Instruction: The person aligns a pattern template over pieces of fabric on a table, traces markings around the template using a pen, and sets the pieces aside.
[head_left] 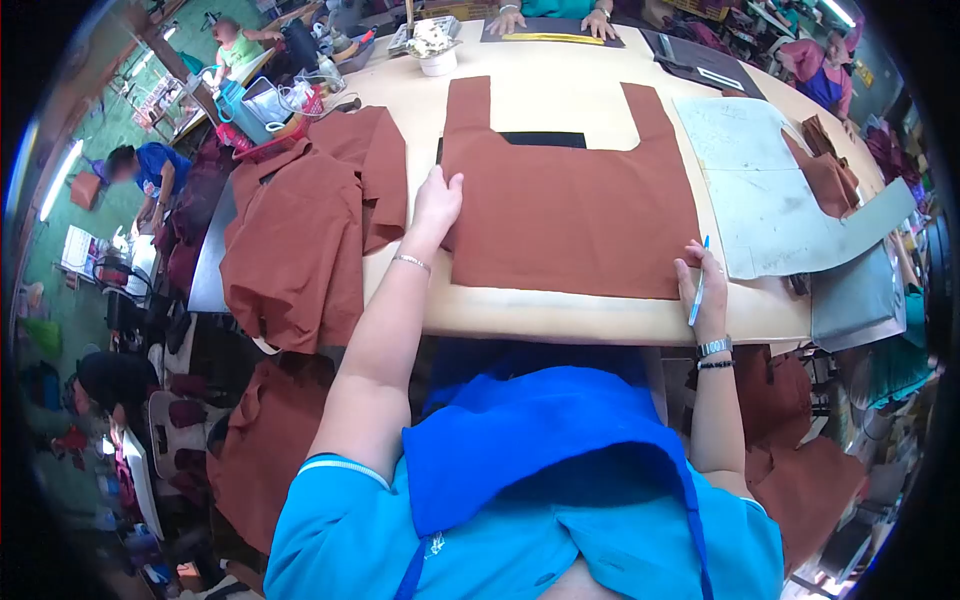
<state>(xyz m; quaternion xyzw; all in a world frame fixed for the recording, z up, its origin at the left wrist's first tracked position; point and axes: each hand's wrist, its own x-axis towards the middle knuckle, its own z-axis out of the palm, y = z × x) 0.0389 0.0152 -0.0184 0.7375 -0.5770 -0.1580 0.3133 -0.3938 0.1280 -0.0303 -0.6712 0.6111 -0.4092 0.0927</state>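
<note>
A cut piece of brown fabric (575, 220) with two strap-like strips at its far side lies spread on the table before me. My left hand (438, 203) is at its left edge, fingers curled in and thumb raised, seemingly gripping the fabric; the fingertips are partly hidden. In my right hand (708, 285) a light blue and white pen (697, 300) is held between the fingers. That hand rests by the fabric's near right corner. Under the fabric's neckline a dark flat object (545, 139) shows in part.
More brown fabric (300, 240) is heaped on the left, beside a red basket (270, 147) of supplies. Grey-white pattern sheets (760, 200) cover the table's right side. A white flowerpot (437, 62) stands at the back. Across the table, another person's hands (598, 25) rest near a yellow ruler (553, 38).
</note>
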